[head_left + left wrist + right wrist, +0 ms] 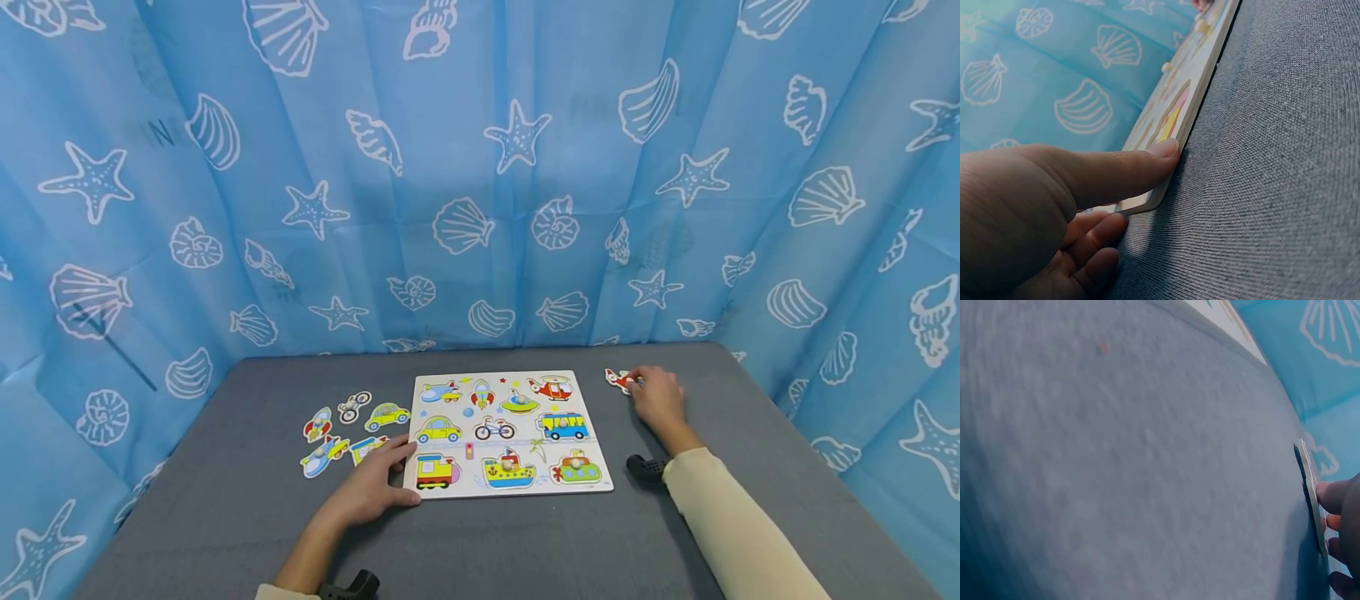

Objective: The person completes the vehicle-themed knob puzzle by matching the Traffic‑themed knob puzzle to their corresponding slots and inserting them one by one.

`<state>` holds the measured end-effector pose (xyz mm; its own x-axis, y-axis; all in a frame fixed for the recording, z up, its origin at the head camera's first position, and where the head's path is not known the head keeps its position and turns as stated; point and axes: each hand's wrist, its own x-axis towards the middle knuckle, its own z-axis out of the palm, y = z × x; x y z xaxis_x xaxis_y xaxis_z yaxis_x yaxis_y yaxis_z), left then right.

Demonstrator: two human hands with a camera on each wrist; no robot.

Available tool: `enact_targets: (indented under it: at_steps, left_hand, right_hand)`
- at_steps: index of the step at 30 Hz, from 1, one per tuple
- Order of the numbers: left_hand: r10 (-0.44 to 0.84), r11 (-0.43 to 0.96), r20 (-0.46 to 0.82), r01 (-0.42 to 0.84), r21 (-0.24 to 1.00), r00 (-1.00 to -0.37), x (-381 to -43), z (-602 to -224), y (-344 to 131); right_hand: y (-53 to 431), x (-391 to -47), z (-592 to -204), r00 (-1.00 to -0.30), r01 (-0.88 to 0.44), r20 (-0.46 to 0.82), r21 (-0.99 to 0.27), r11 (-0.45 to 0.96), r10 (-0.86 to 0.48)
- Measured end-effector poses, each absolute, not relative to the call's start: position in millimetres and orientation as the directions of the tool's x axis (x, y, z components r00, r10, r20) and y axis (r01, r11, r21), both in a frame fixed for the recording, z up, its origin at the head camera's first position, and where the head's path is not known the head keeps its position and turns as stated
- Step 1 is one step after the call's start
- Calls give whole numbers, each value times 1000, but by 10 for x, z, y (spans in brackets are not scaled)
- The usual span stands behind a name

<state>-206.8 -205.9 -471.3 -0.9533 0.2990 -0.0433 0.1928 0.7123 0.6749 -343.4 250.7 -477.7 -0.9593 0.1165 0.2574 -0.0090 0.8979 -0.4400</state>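
A white wooden puzzle board [468, 446] printed with vehicles lies mid-table. My left hand [372, 483] holds its near-left corner; in the left wrist view the thumb [1141, 172] lies against the board's edge [1200, 100], with the other fingers bent beside it. To the right of the board, my right hand [658, 402] pinches a red helicopter puzzle piece [617, 380], partly covered by the fingers. In the right wrist view only that piece's thin edge [1312, 494] and some fingertips show. Knobbed bus [564, 426], ship [508, 471] and submarine [576, 468] pieces sit in the board.
Left of the board lie loose pieces: a rocket [318, 425], a motorcycle [354, 407], a car [387, 416], an airplane [324, 457] and a partly hidden piece [366, 448] by my left hand. A blue shell-print curtain [465, 275] hangs behind the grey table [525, 546].
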Motion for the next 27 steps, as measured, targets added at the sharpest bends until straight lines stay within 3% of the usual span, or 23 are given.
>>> enact_targets:
  at_steps: [27]
  left_hand:
    - [310, 707, -33, 207, 677, -950, -2046, -4664, -2053]
  right_hand:
    - [1939, -3444, -4696, -956, -187, 288, -452, 872, -56]
